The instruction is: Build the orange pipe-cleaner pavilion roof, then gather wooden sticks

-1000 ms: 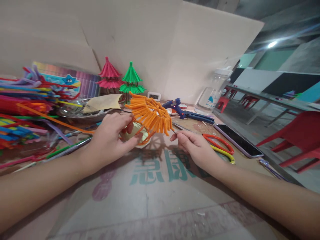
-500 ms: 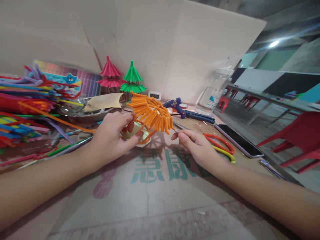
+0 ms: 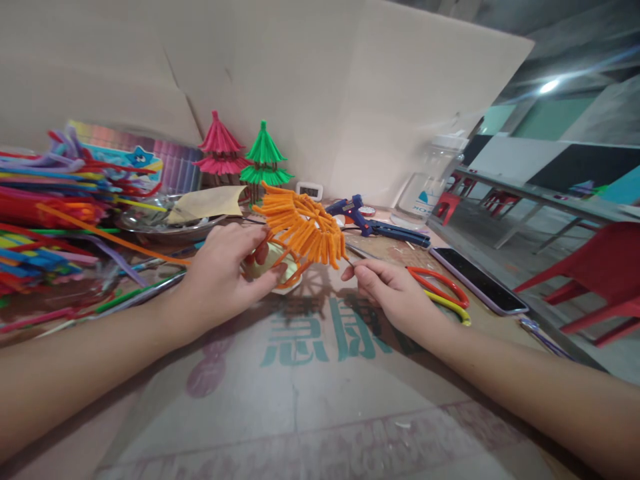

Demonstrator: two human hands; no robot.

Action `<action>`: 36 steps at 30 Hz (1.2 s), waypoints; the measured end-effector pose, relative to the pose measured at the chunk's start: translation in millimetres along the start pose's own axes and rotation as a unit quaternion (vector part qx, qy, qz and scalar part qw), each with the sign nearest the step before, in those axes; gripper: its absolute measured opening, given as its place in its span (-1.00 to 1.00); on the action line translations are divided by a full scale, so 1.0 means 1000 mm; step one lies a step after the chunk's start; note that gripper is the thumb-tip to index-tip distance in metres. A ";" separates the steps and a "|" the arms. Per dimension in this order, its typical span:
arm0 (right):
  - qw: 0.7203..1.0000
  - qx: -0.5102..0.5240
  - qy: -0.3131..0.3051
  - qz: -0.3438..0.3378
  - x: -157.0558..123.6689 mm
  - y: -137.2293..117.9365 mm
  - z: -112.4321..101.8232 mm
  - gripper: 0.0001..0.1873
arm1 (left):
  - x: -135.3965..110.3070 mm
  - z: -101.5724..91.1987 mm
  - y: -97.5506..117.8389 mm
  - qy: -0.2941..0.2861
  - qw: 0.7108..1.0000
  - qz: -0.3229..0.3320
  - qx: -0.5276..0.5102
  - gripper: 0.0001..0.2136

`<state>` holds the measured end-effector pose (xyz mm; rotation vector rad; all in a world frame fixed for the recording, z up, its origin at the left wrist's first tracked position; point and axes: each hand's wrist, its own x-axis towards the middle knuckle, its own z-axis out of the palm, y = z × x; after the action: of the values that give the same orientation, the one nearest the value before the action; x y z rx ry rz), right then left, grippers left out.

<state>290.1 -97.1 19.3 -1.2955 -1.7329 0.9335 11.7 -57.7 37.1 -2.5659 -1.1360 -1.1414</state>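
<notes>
An orange pipe-cleaner roof (image 3: 305,223), made of many short strips with a thin frame below it, is tilted above the board. My left hand (image 3: 235,263) is closed round its left side, gripping the orange frame between thumb and fingers. A pale yellow-green base (image 3: 280,267) shows behind those fingers, partly hidden. My right hand (image 3: 383,280) pinches a thin dark tool (image 3: 350,263), whose tip reaches the roof's lower right edge. Whether the tip touches a strip is hard to make out.
Pipe-cleaner bundles (image 3: 55,193) and a metal bowl (image 3: 170,230) lie left. Pink (image 3: 220,143) and green (image 3: 264,153) pagodas stand behind. A blue glue gun (image 3: 357,213), red-and-yellow-handled scissors (image 3: 445,287), a phone (image 3: 477,280) and a clear bottle (image 3: 425,183) are at right.
Almost nothing differs. Both hands and the orange roof keep their places, with at most a very slight shift of my right fingers.
</notes>
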 end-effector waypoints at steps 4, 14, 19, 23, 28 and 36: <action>1.000 0.004 -0.005 0.002 0.000 0.000 0.000 -0.57 | 0.000 0.000 0.000 -0.004 1.000 -0.001 0.003 -0.79; 1.000 -0.003 -0.006 0.000 -0.001 -0.003 -0.001 -0.56 | 0.000 -0.001 0.000 -0.006 1.000 -0.004 0.002 -0.77; 1.000 0.013 -0.008 -0.001 0.000 0.002 -0.001 -0.57 | 0.000 -0.001 0.000 -0.003 1.000 0.010 0.006 -0.77; 1.000 0.020 -0.010 0.002 0.000 0.003 0.000 -0.57 | 0.000 -0.001 -0.001 -0.002 1.000 0.013 0.006 -0.76; 1.000 -0.006 -0.003 -0.010 0.000 -0.002 0.000 -0.57 | 0.001 -0.002 0.000 -0.011 1.000 0.000 0.008 -0.75; 1.000 -0.014 -0.003 -0.020 -0.002 -0.007 -0.001 -0.60 | 0.002 -0.002 0.000 -0.010 1.000 -0.002 0.004 -0.76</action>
<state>288.6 -100.6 25.6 -1.2724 -1.7753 0.8956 11.1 -57.4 39.4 -2.5747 -1.1490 -1.1119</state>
